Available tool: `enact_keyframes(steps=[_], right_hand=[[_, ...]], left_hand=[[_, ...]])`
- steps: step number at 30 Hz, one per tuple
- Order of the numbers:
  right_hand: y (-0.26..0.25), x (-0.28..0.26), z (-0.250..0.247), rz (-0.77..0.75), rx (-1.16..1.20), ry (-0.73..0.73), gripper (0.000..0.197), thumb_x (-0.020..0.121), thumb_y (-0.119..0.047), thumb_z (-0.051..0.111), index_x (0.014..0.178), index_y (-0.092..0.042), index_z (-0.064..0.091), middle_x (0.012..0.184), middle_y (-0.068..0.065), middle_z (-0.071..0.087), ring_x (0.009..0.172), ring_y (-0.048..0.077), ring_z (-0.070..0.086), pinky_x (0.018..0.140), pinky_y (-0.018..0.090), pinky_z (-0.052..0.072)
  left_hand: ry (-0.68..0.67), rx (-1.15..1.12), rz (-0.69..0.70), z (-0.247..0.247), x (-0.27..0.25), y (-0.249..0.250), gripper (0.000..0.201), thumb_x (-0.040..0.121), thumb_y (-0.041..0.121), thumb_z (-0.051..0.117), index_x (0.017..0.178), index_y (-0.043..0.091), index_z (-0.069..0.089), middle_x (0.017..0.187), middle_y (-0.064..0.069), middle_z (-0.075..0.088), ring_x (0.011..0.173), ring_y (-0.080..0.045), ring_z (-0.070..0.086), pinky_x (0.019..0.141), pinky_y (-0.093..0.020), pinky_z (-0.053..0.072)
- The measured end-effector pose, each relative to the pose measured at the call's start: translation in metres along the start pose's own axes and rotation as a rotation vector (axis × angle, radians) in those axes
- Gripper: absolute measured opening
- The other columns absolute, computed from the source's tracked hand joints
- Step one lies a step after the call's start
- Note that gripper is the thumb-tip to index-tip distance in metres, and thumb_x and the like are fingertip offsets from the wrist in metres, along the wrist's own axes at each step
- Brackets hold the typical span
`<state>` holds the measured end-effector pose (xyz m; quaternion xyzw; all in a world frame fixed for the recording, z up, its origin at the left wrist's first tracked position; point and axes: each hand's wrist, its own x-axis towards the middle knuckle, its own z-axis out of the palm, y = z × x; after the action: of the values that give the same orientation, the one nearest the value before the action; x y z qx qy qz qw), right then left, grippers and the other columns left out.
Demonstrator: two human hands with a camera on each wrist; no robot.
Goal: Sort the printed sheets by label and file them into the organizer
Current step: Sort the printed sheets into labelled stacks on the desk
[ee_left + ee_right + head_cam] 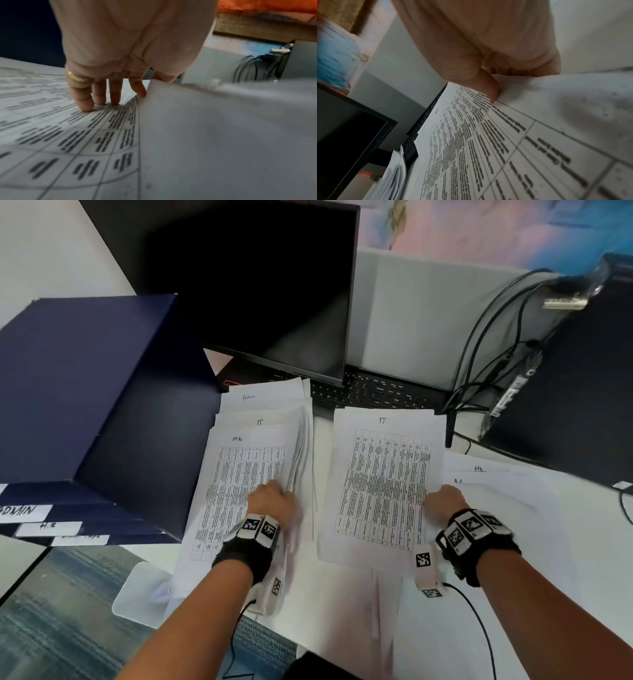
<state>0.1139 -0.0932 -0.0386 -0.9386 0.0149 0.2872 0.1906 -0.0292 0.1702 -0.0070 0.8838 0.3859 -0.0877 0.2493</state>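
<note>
Right hand (443,501) pinching IT sheet (383,484) at its right edge (thumb on top); long axis toward twelve. Organizer (85,412) off at nine, nearer left hand (272,501), fingers spread on pile (239,474).

**Three views over one desk**

The head camera looks forward and down from above the desk (582,542). Each wrist camera sits very close, low over the paper, facing along the fingers. The head and right wrist views share the IT sheet (383,484) (471,148) and monitor (274,285) (347,128); the left wrist view seems to share the cables (248,69).
</note>
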Motion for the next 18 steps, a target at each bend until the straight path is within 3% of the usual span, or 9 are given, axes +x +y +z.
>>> enact_keyframes(steps=[3,5,7,10,12,14,16,18], right_hand=[[0.004,0.000,-0.002,-0.058,-0.061,0.077,0.035,0.095,-0.011,0.035,0.112,-0.011,0.065,0.124,0.004,0.062,0.121,0.022,0.051,0.104,0.026,0.034],[0.000,-0.008,-0.008,-0.053,-0.021,0.125,0.037,0.098,-0.012,0.032,0.122,-0.010,0.059,0.133,0.003,0.057,0.129,0.022,0.045,0.108,0.025,0.029],[-0.005,-0.015,-0.014,0.005,-0.012,0.082,0.037,0.101,-0.013,0.030,0.130,-0.007,0.052,0.139,0.003,0.052,0.135,0.021,0.039,0.113,0.025,0.024],[-0.010,-0.026,-0.025,-0.093,-0.123,-0.005,0.033,0.100,-0.013,0.037,0.128,-0.006,0.053,0.137,0.004,0.053,0.134,0.024,0.040,0.110,0.026,0.028],[-0.016,-0.031,-0.024,-0.041,-0.134,-0.067,0.032,0.097,-0.011,0.042,0.124,-0.006,0.056,0.133,0.006,0.056,0.131,0.025,0.044,0.107,0.025,0.032],[-0.025,-0.023,-0.020,0.012,-0.062,-0.156,0.034,0.095,-0.009,0.044,0.127,-0.001,0.054,0.132,0.012,0.055,0.127,0.029,0.048,0.105,0.029,0.037],[-0.038,-0.024,-0.019,-0.073,-0.094,-0.171,0.038,0.096,-0.010,0.045,0.133,-0.001,0.048,0.135,0.016,0.052,0.127,0.032,0.048,0.106,0.032,0.040],[-0.053,-0.031,-0.022,-0.107,-0.179,-0.128,0.038,0.097,-0.020,0.045,0.133,-0.010,0.051,0.133,0.009,0.054,0.126,0.026,0.049,0.101,0.026,0.039]], left_hand=[[0.019,-0.152,0.018,-0.004,-0.004,-0.013,0.021,0.096,0.015,0.037,0.090,0.000,0.050,0.089,-0.015,0.056,0.080,-0.027,0.053,0.067,-0.031,0.042],[0.032,-0.222,-0.012,-0.007,-0.008,-0.017,0.024,0.095,0.012,0.036,0.073,0.006,0.040,0.073,-0.008,0.047,0.068,-0.023,0.046,0.056,-0.027,0.032],[0.033,-0.284,-0.036,-0.010,-0.010,-0.021,0.026,0.094,0.014,0.038,0.069,0.009,0.037,0.068,-0.006,0.044,0.062,-0.022,0.043,0.052,-0.027,0.030],[0.046,-0.412,-0.054,-0.021,-0.014,-0.031,0.016,0.093,0.016,0.042,0.087,0.005,0.051,0.078,-0.009,0.054,0.072,-0.026,0.051,0.057,-0.027,0.037],[0.061,-0.503,-0.055,-0.034,-0.017,-0.040,0.017,0.094,0.016,0.042,0.099,0.007,0.056,0.087,-0.010,0.058,0.077,-0.026,0.054,0.059,-0.025,0.040],[0.102,-0.533,-0.049,-0.050,-0.017,-0.051,0.020,0.094,0.017,0.043,0.101,0.007,0.058,0.091,-0.011,0.060,0.081,-0.027,0.054,0.067,-0.027,0.042],[0.138,-0.548,-0.050,-0.066,-0.015,-0.062,0.024,0.090,0.022,0.046,0.098,0.005,0.060,0.093,-0.015,0.062,0.084,-0.029,0.056,0.077,-0.033,0.046],[0.149,-0.569,-0.052,-0.079,-0.012,-0.072,0.023,0.089,0.023,0.046,0.096,0.007,0.061,0.097,-0.015,0.063,0.087,-0.030,0.057,0.085,-0.039,0.047]])
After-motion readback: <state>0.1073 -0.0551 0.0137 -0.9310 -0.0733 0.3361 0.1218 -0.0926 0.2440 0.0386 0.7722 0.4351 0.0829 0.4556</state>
